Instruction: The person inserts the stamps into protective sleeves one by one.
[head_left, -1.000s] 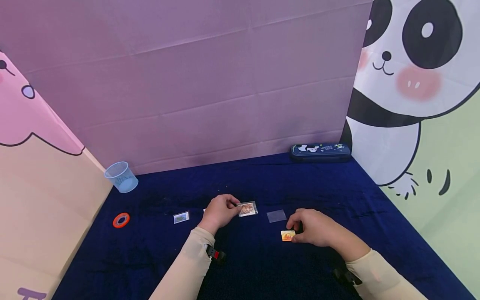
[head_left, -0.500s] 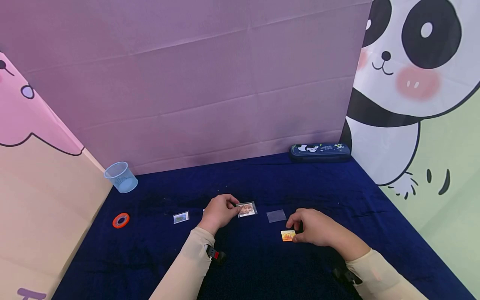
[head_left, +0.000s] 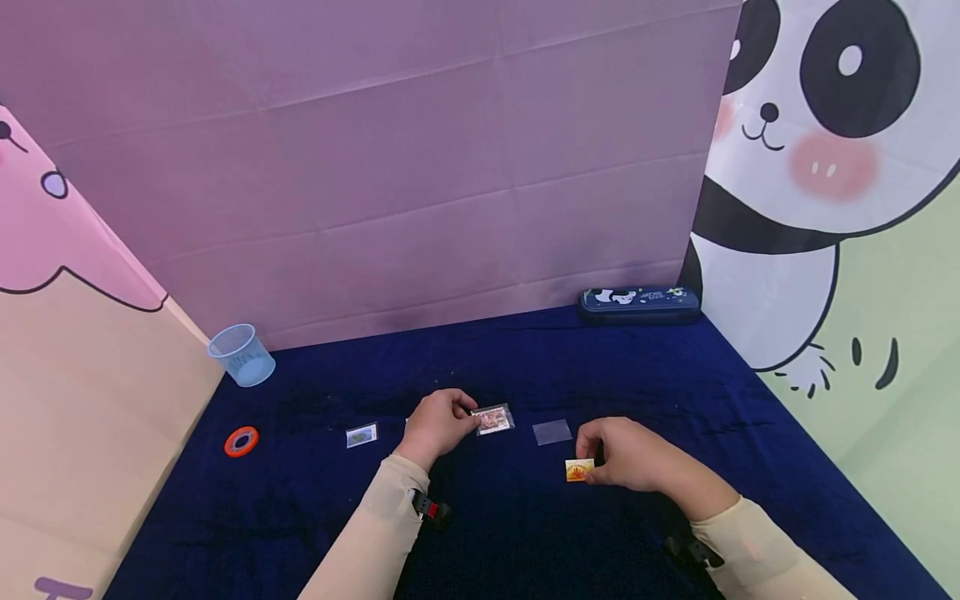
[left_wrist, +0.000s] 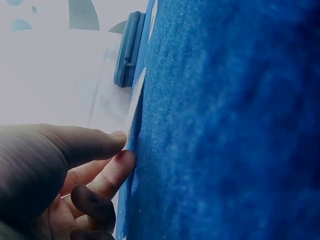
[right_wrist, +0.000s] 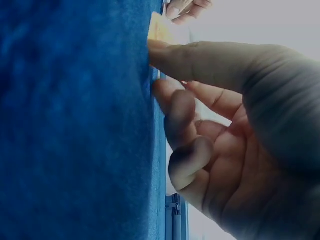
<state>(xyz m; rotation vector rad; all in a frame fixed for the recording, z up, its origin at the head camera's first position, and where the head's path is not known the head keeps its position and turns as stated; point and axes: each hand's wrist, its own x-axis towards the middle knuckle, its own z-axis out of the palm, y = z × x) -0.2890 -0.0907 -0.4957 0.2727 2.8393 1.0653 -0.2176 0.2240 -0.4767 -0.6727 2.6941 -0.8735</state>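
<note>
My left hand pinches the near left edge of a small picture card in a clear sleeve, thumb above and forefinger below. In the left wrist view that card appears as a thin, tilted edge beyond the fingertips. My right hand holds a small yellow picture card by its right side, thumb on its face and the other fingers curled. The yellow card juts past the thumb in the right wrist view. Between the hands, a flat, see-through square lies on the dark blue cloth.
Left of my left hand lies another small picture card, and a white corner peeks out behind that hand. Farther left are an orange ring and a pale blue cup. A dark blue panda pencil case lies at the back right.
The yellow card has shifted slightly right and up in the head view, with my right fingertips drawn in closer to it. My left hand and its card have hardly moved.
</note>
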